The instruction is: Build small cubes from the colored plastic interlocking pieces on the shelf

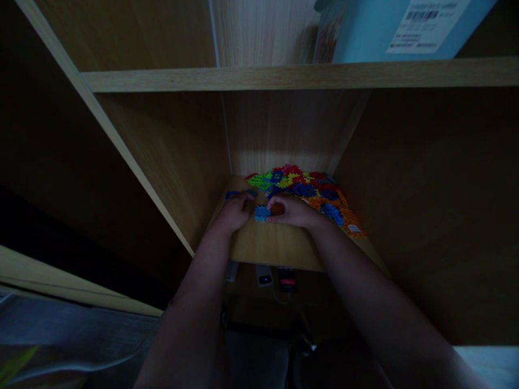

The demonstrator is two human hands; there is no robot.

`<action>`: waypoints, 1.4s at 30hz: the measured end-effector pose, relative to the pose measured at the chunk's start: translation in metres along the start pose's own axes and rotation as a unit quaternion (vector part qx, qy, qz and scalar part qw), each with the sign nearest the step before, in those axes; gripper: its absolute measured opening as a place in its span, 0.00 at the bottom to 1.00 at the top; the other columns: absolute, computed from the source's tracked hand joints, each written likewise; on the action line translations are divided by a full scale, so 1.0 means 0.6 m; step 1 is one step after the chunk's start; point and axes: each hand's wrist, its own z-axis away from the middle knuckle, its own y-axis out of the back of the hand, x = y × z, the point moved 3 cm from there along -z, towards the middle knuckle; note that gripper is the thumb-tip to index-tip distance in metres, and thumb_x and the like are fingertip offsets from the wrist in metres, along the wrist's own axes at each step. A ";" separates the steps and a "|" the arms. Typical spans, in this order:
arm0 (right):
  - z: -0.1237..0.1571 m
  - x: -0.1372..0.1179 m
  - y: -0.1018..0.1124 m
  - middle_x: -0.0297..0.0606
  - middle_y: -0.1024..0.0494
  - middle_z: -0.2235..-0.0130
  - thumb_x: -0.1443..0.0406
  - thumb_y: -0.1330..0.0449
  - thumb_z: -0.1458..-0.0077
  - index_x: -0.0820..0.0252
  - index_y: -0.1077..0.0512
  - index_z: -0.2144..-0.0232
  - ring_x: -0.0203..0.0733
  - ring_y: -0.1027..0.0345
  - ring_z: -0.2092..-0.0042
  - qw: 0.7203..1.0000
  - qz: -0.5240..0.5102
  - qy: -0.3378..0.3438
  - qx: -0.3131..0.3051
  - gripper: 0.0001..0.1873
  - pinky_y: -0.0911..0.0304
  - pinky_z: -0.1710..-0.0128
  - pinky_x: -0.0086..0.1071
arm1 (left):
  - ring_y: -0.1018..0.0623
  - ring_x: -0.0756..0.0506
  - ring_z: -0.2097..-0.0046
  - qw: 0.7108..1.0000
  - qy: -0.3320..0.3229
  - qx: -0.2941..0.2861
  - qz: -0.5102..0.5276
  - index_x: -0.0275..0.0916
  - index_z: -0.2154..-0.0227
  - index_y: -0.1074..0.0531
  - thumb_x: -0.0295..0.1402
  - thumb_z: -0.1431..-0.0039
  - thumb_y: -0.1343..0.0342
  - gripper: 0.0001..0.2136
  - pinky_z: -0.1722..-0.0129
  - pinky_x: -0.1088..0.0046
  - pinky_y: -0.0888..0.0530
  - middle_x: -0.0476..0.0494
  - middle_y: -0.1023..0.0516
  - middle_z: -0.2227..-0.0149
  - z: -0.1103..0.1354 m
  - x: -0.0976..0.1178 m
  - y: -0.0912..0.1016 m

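My right hand (292, 210) has its thumb and fingers curved round an orange interlocking plastic piece (277, 209), which is partly hidden by the fingers. Right beside that piece, a light blue square interlocking piece (262, 213) lies on the shelf board; whether the two are joined I cannot tell. My left hand (237, 212) is to the left of the blue piece, its fingers curled together. What those fingers hold, if anything, is hidden. Just beyond its fingertips lies a dark teal piece (252, 193), and behind the hand a dark blue piece (232, 194).
A pile of colourful interlocking pieces (300, 183) spreads along the back and right of the shelf board (267, 246). Overhead runs an upper shelf edge (284, 78) bearing a light blue box (373, 32). Side panels flank both arms. Below sits a white device (264, 276) with a cable.
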 end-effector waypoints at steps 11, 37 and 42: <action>0.001 0.001 -0.002 0.34 0.16 0.54 0.59 0.25 0.47 0.52 0.21 0.59 0.47 0.24 0.50 1.000 0.001 -0.001 0.005 0.14 0.31 0.48 0.39 | 0.17 0.40 0.46 1.000 0.003 0.001 -0.002 0.39 0.51 0.20 0.30 0.30 0.49 0.13 0.40 0.60 0.22 0.39 0.14 0.48 -0.001 -0.005 -0.004; 0.003 0.002 0.007 0.39 0.18 0.48 0.57 0.23 0.49 0.52 0.22 0.53 0.52 0.26 0.44 1.000 0.004 -0.007 -0.012 0.23 0.31 0.44 0.44 | 0.22 0.40 0.37 0.998 -0.040 0.019 -0.040 0.39 0.44 0.23 0.26 0.32 0.49 0.18 0.32 0.57 0.28 0.38 0.19 0.41 -0.001 -0.030 -0.013; 0.005 0.003 0.003 0.39 0.19 0.47 0.59 0.22 0.51 0.51 0.23 0.51 0.53 0.27 0.42 1.000 0.011 -0.005 -0.019 0.26 0.31 0.41 0.46 | 0.22 0.40 0.37 0.998 -0.041 0.020 -0.043 0.38 0.44 0.23 0.25 0.34 0.50 0.19 0.32 0.57 0.28 0.38 0.18 0.41 -0.004 -0.035 -0.018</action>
